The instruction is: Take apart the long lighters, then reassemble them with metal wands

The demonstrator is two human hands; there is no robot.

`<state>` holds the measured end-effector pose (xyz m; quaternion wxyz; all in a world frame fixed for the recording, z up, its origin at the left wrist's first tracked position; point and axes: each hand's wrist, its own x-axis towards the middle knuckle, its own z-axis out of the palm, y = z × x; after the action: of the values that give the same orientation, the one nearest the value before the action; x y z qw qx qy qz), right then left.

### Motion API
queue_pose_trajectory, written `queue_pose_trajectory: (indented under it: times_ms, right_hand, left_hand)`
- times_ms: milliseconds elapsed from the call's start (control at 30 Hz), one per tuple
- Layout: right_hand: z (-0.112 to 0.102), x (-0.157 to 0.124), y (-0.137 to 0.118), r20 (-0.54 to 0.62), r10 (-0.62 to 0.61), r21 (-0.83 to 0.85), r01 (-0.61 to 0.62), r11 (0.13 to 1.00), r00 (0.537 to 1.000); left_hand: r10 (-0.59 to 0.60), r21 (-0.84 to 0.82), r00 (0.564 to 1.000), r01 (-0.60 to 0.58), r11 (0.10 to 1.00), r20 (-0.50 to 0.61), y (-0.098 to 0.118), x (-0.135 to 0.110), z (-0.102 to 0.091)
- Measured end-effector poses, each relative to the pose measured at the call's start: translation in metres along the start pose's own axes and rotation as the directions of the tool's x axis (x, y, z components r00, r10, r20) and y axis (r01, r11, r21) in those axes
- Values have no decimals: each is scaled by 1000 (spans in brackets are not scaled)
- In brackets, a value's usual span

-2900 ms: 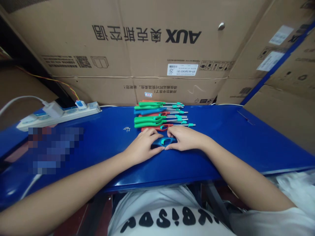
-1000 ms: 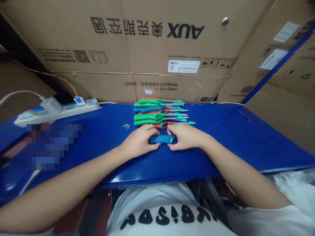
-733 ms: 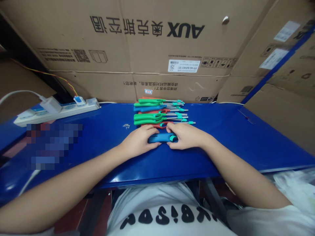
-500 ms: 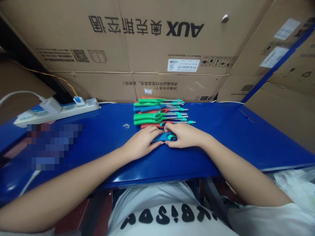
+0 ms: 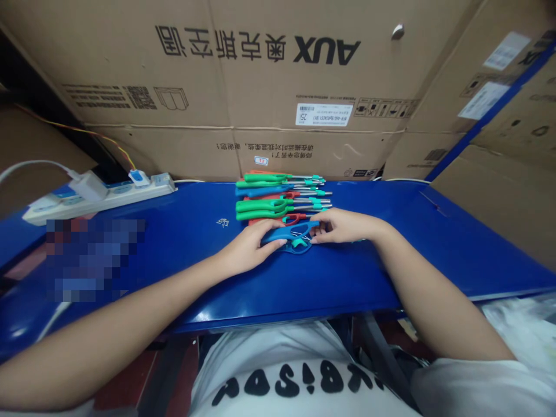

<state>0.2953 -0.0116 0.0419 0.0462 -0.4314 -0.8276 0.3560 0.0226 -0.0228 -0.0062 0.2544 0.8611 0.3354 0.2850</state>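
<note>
Lighter (image 5: 284, 233) update: half a second ago the blue shell looked nearly closed, and now it's gaping at the front, with the green trigger (image 5: 299, 243) and some thin pale wires (image 5: 300, 235) showing. We'd guess that means the insides are reachable, but probably looser too, so easy to bump out of place. It's mid-counter (image 5: 243, 301), just on our side of the pile (image 5: 263, 207) of other ones. Our left hand (image 5: 247, 247) has its fingers clamped on the handle end; our right hand (image 5: 344, 226) pinches the front end, though we can't tell exactly which part.
</note>
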Motion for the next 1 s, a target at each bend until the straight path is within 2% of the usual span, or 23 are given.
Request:
queue_pose_trajectory:
  times_ms: [133, 300, 433, 533, 600, 667, 767, 833, 900, 1000]
  right_hand:
    - [0, 0, 0, -7, -5, -5, 5, 1000, 1000]
    - [2, 1, -4, -2, 1, -4, -1, 1000, 1000]
    - [3, 1, -6, -1, 21, 0, -21, 1000, 1000]
    - [2, -1, -5, 0, 13, -12, -13, 1000, 1000]
    - [0, -2, -4, 14, -6, -23, 6, 1000, 1000]
    - [-1, -5, -2, 28, -5, -42, 6, 999, 1000]
    - [-3, -7, -2, 31, 54, -113, -50, 992, 998]
    - [-4, -8, -2, 26, 83, -149, -78, 986, 996]
    - [-5, -9, -3, 25, 77, -150, -73, 986, 997]
    - [-8, -11, -3, 17, 31, -121, -29, 992, 999]
  left_hand:
    - [-45, -93, 999, 44, 995, -10, 1, 0, 1]
    - [-119, -273, 989, 92, 958, -87, -3, 2, 6]
    - [-139, -440, 981, 67, 896, -134, -3, 7, 7]
    - [-164, -476, 965, 48, 878, -206, -1, 8, 2]
    - [-185, -448, 957, 68, 891, -223, 2, 7, -4]
    - [-177, -353, 967, 102, 930, -186, 6, 4, -10]
    - [-68, -67, 995, 64, 996, -69, 11, 1, -15]
    - [1, 80, 1000, -2, 997, 10, 11, 0, -15]
    - [12, 117, 999, -18, 993, 51, 8, 0, -13]
    - [-31, 93, 998, 26, 995, 48, 2, 0, -11]
